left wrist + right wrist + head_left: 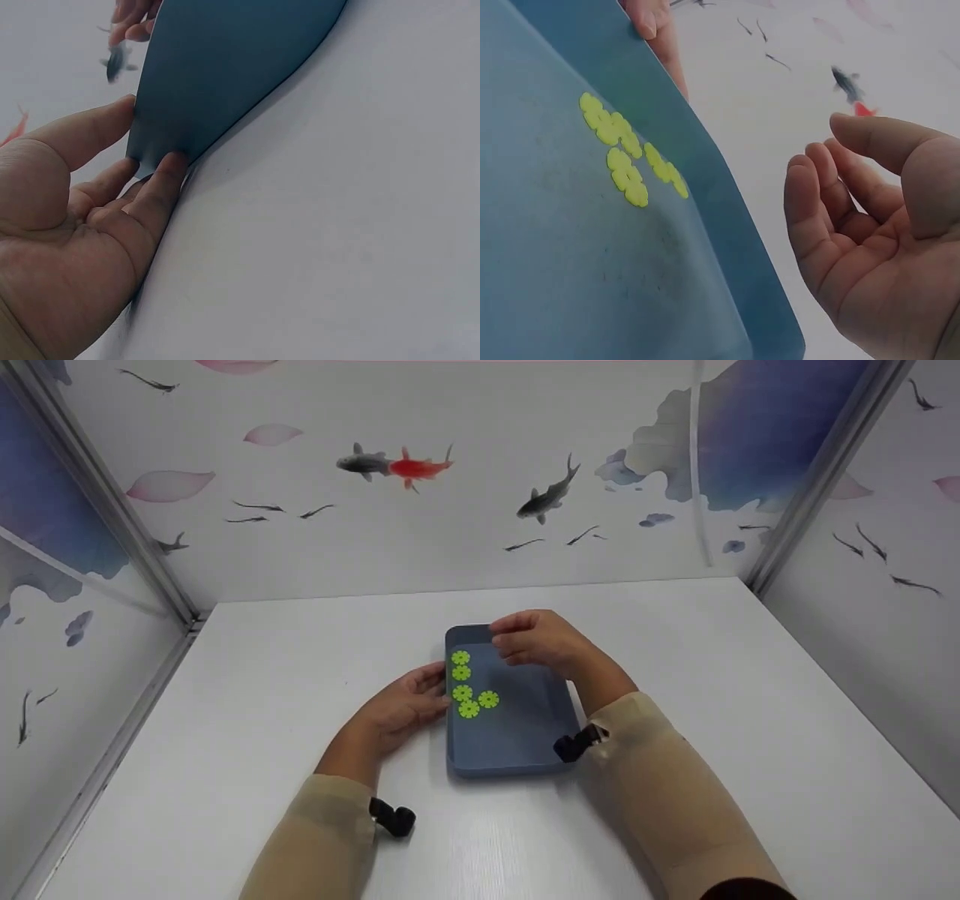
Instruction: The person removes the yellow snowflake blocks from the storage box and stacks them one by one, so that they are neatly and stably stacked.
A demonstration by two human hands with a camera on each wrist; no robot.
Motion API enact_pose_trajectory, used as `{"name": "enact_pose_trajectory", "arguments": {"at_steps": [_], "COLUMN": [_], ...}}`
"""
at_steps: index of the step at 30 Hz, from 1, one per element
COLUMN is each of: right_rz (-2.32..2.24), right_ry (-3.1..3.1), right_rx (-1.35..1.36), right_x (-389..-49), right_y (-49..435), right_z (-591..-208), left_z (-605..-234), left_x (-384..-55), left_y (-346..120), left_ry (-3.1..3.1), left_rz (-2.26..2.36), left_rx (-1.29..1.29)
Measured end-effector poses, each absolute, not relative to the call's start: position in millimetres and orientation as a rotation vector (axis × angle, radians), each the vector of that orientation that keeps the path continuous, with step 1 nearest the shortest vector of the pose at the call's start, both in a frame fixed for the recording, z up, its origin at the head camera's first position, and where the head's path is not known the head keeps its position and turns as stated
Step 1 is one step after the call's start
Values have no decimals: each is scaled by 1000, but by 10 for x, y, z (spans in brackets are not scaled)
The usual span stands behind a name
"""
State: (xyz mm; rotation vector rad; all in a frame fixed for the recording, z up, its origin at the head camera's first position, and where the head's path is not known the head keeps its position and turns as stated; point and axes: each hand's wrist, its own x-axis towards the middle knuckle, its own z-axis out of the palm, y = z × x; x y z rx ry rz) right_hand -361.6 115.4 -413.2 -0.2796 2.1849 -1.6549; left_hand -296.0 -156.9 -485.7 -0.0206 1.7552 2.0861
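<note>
Tray: plastic in appearance, smooth, matt. Flower-shaped discs: plastic-looking, matt. Counter: smooth, slight sheen. Posts: metal, dull finish. Walls: smooth printed panels, low gloss. Sleeves: matt, lightly creased, material undetermined. Wrist clips: plastic-looking.

Five discs lie in the tray (all toward its left side).
</note>
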Motion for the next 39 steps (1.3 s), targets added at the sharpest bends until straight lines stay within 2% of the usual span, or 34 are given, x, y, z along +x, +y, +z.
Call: {"name": "enact_pose_trajectory", "arguments": {"at_steps": [16,33,39], "right_rz": [-1317,-1004,-884], "right_ry": [2087,2043,2093], "right_rx": [-330,-619,-638], "right_x": [-3901,-3972,-3965], "right_y": [1008,1042,1009], "right_z": [-4345,-4481,-4474], "left_z": [-4862,-4861,-4861], "left_x": [-2974,-2976,-2967], "left_y": [-1554,-1561,-1572], "left_ry": [1793,1749,1753], "left_rz": [2051,2072,2069], "left_rx": [16,5,0]}}
